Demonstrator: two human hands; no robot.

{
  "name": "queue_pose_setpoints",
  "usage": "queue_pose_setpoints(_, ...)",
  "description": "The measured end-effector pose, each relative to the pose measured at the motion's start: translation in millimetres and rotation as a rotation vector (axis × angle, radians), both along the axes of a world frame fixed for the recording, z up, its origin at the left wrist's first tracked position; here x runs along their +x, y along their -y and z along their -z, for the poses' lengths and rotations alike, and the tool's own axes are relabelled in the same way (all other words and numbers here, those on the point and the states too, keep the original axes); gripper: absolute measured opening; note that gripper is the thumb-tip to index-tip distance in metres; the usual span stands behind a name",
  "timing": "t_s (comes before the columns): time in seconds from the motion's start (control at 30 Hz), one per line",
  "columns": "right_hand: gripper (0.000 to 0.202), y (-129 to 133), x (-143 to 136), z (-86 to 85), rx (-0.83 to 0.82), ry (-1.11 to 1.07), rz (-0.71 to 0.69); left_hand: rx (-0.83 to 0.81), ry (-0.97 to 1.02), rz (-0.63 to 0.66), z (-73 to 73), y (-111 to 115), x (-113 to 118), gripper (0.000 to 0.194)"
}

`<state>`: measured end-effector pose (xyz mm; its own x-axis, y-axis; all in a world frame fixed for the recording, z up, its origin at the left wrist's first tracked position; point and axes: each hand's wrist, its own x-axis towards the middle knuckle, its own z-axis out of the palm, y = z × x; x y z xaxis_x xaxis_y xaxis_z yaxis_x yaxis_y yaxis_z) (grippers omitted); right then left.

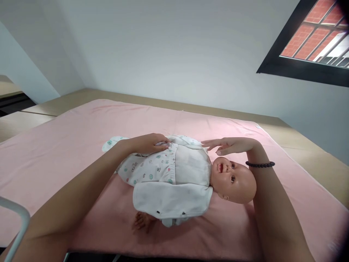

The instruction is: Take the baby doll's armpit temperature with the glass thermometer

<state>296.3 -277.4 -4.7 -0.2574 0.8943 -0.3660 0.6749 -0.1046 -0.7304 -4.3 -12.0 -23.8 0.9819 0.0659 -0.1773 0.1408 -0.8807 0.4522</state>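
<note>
A baby doll [235, 177] lies on its back on a pink blanket [68, 145], head to the right. It wears a white printed garment [152, 168] with a plain white flap [171, 198] spread open toward me. My left hand [148, 142] rests flat on the garment at the doll's far side, fingers pressing the cloth. My right hand [227, 145] hovers open just above the doll's shoulder and chin, fingers stretched left; a dark bead bracelet [260, 164] circles its wrist. One bare doll hand [141, 221] sticks out below the flap.
The blanket covers a wooden surface [305, 145] whose edge shows at right and rear. A white wall rises behind; a dark-framed window [308, 47] is at top right. A white metal rail [19, 225] curves at the bottom left.
</note>
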Motion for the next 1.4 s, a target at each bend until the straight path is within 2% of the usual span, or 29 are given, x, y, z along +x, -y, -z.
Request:
queue_pose_setpoints(0.1, 0.056, 2.7, -0.6, -1.4, -0.012, 0.086, 0.1, 0.002, -0.006, 0.002, 2.2, -1.9, 0.2, 0.056)
queue_pose_setpoints(0.17, 0.055, 2.4, -2.3, -2.4, -0.006, 0.105, 0.115, 0.0, -0.005, 0.004, 3.1, -2.8, 0.1, 0.056)
queue_pose_setpoints(0.3, 0.044, -1.5, -6.6, -3.9, 0.08, 0.084, 0.039, -0.009, -0.004, 0.008, 2.0, -2.5, -0.6, 0.056)
queue_pose_setpoints(0.4, 0.042, -4.8, -8.1, -2.3, 0.071, 0.03, -0.037, -0.018, -0.01, 0.0, 0.2, -1.2, -1.1, 0.057)
queue_pose_setpoints(0.9, 0.044, -6.0, -7.1, 3.0, 0.053, 0.05, -0.024, -0.016, -0.039, 0.005, -0.5, -1.3, -1.4, 0.056)
queue_pose_setpoints(1.07, 0.042, -7.2, -6.9, 2.9, 0.11, -0.028, -0.096, -0.022, -0.046, 0.005, -1.6, -0.5, -1.8, 0.056)
queue_pose_setpoints(1.4, 0.043, -10.6, -9.5, 5.0, 0.088, -0.004, -0.093, -0.033, -0.043, 0.009, 0.1, -0.9, -1.2, 0.056)
